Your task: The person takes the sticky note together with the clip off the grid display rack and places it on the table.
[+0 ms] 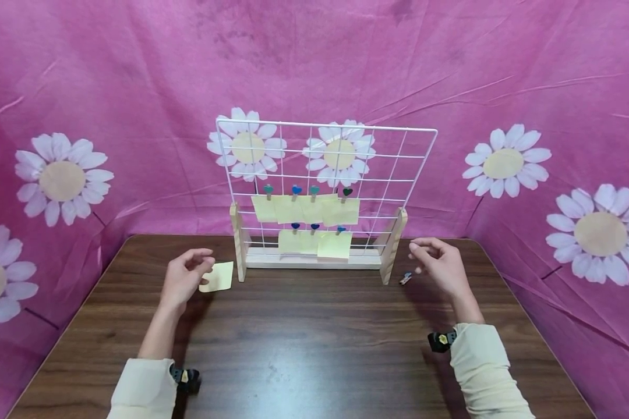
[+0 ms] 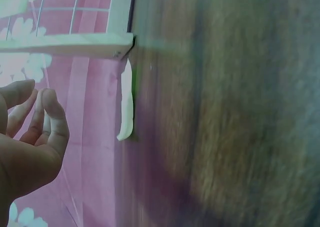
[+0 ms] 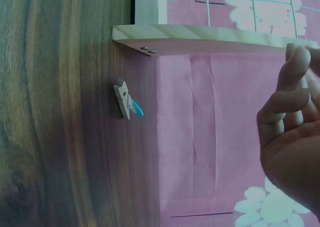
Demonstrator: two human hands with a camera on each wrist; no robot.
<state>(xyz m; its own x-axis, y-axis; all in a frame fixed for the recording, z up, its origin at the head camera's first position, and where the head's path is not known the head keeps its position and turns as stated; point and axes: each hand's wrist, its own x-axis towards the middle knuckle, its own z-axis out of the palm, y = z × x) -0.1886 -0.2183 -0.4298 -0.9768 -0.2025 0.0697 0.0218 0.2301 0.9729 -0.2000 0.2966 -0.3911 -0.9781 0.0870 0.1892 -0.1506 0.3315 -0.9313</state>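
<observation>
My left hand (image 1: 184, 276) hovers over a yellow sticky note (image 1: 219, 277) on the table, its fingers loosely bent with nothing between them. In the left wrist view the note (image 2: 126, 102) lies apart from the fingers, beside the rack's foot. To the right, my right hand (image 1: 440, 265) hangs above a small wooden clothespin (image 1: 406, 279) with a blue heart on it; the fingers are loosely curled and hold nothing. In the right wrist view the clothespin (image 3: 123, 99) lies on the wood, well away from the hand. Between the hands stands a white wire grid rack (image 1: 325, 155).
Two rows of yellow notes (image 1: 266, 209) hang on the grid from heart clothespins (image 1: 296, 190) in green and blue. Wooden side supports (image 1: 393, 247) and a pale base bar (image 1: 314, 262) carry the grid. Behind the brown table (image 1: 293, 337) hangs a pink flowered cloth (image 1: 162, 87).
</observation>
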